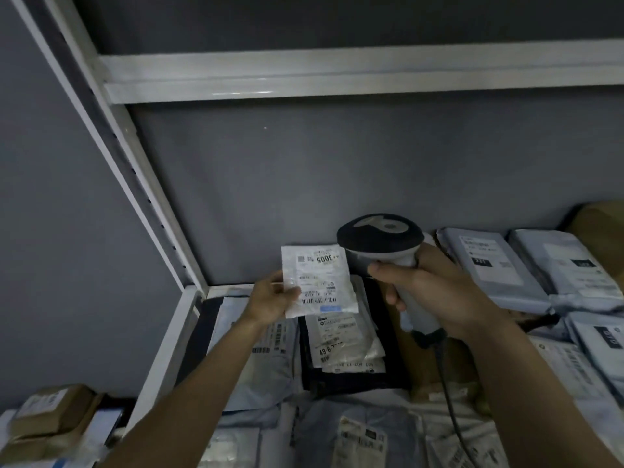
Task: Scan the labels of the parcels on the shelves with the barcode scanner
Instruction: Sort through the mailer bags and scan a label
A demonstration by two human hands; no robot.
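Note:
My left hand (270,298) pinches the left edge of a small white parcel (320,282) and holds it up above the shelf, its printed label and barcode facing me. My right hand (429,288) grips the handle of a barcode scanner (381,238), which has a dark head and a grey-white body. The scanner head sits just to the right of the raised parcel, close to its upper right corner. A dark cable (445,393) runs down from the scanner's handle.
Below my hands the shelf holds a black parcel (354,380) with labelled white bags on it and several grey mailer bags (489,265) to the right. A white upright (135,184) and crossbeam (337,76) frame the shelf. Brown boxes (50,413) sit at the lower left.

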